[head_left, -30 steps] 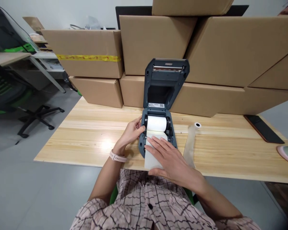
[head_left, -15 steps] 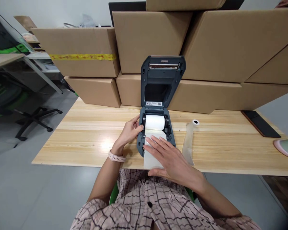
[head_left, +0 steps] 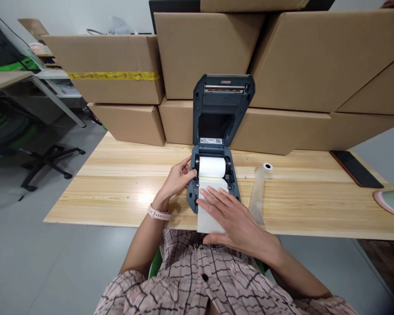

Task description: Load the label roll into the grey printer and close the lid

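A dark grey label printer stands at the table's front edge with its lid raised. Inside sits a white label roll, held between black side holders. Its paper strip runs toward me and hangs over the front edge of the table. My left hand grips the printer's left side, thumb on the rim and the other fingers curled against its wall. My right hand lies flat on the strip, fingers stretched out, hiding the printer's front right part.
Right of the printer, a small roll core trails a translucent strip across the wooden table. A dark phone and a pink-green object lie at the far right. Stacked cardboard boxes stand close behind the printer's lid.
The paper strip reaches slightly farther toward me over the table edge. Both hands keep nearly the same place, and the view has tilted very slightly.
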The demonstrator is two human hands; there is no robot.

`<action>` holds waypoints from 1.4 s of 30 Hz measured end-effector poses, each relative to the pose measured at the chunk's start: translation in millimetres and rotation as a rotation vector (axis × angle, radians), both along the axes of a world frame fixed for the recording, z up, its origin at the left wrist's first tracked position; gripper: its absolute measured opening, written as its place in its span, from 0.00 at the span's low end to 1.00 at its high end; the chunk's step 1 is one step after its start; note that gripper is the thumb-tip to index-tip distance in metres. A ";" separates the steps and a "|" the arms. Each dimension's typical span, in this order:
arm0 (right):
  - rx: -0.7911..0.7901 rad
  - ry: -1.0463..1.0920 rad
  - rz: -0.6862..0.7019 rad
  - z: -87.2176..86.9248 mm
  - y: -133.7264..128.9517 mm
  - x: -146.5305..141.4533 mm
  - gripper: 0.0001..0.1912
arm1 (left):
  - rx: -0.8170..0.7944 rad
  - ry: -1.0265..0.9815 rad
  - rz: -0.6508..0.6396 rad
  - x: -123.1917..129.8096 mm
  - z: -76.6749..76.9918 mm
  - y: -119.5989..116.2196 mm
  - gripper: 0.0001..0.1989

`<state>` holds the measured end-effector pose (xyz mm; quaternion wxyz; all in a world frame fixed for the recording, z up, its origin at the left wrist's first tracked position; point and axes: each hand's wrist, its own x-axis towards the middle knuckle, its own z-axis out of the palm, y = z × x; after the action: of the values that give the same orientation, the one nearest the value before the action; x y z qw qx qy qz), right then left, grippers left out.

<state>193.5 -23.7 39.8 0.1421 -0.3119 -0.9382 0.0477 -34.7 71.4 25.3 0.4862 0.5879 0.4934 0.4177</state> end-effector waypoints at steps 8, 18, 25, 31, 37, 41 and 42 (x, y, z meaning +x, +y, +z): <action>-0.059 0.004 -0.009 -3.3 -3.1 -1.9 0.46 | 0.007 0.005 0.007 -0.2 -4.5 1.9 0.35; 0.081 0.855 -0.189 95.1 120.7 38.1 0.27 | -0.008 -0.030 0.063 1.2 5.7 -0.6 0.29; -0.336 1.020 -0.372 101.8 214.8 21.6 0.47 | -0.077 -0.160 0.169 -4.4 -6.0 11.2 0.35; -0.074 0.834 -0.220 50.9 82.9 31.6 0.36 | 0.194 -0.223 0.518 -4.6 3.6 -5.4 0.28; 0.017 0.596 -0.205 -6.9 11.1 24.0 0.30 | 0.094 -0.219 0.275 15.4 0.6 -71.2 0.39; 0.076 0.610 -0.305 -28.3 12.4 16.6 0.30 | -0.042 -0.296 0.198 26.0 -8.1 -87.6 0.47; 0.097 0.624 -0.311 -31.1 13.0 14.9 0.29 | -0.040 -0.310 0.202 27.9 -9.3 -88.4 0.48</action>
<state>208.4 -10.7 8.8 0.4423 -0.4141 -0.7921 0.0741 -6.8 -17.0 16.0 0.5237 0.4542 0.4772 0.5402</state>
